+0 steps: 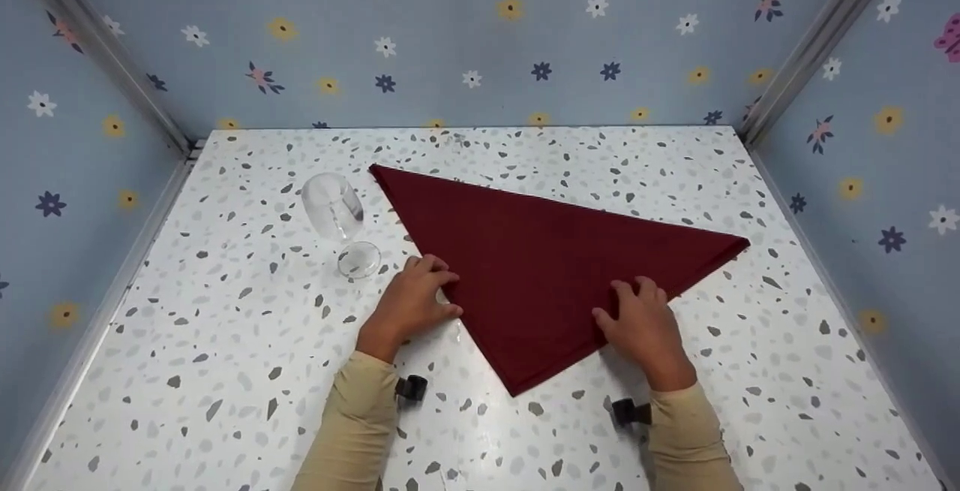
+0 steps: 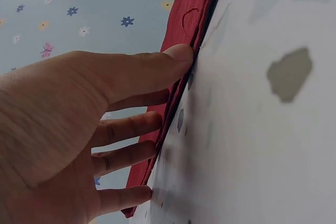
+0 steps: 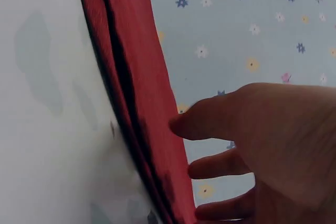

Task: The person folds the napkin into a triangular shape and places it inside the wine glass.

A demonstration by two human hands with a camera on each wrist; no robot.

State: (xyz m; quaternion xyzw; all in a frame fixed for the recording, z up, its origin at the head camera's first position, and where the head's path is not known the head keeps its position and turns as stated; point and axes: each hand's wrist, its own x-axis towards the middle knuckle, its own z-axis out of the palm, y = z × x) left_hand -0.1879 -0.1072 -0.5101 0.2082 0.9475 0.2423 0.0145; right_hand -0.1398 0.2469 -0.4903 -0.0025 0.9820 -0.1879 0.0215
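Note:
A dark red cloth napkin (image 1: 517, 251) lies folded into a triangle on the speckled table, one corner toward me. My left hand (image 1: 414, 297) rests at its left edge. In the left wrist view the thumb of that left hand (image 2: 68, 129) touches the napkin edge (image 2: 181, 24), its other fingers spread and fairly straight. Over the lower right edge is my right hand (image 1: 643, 328), with fingers slightly bent. In the right wrist view this right hand (image 3: 278, 145) has fingers apart beside the layered napkin edge (image 3: 139, 87), pinching nothing; contact there is unclear.
A clear stemmed glass (image 1: 330, 206) stands left of the napkin, beyond my left hand. Blue flower-patterned panels (image 1: 480, 40) wall the white speckled table (image 1: 225, 311) at the back and both sides. Small black devices are strapped at both wrists.

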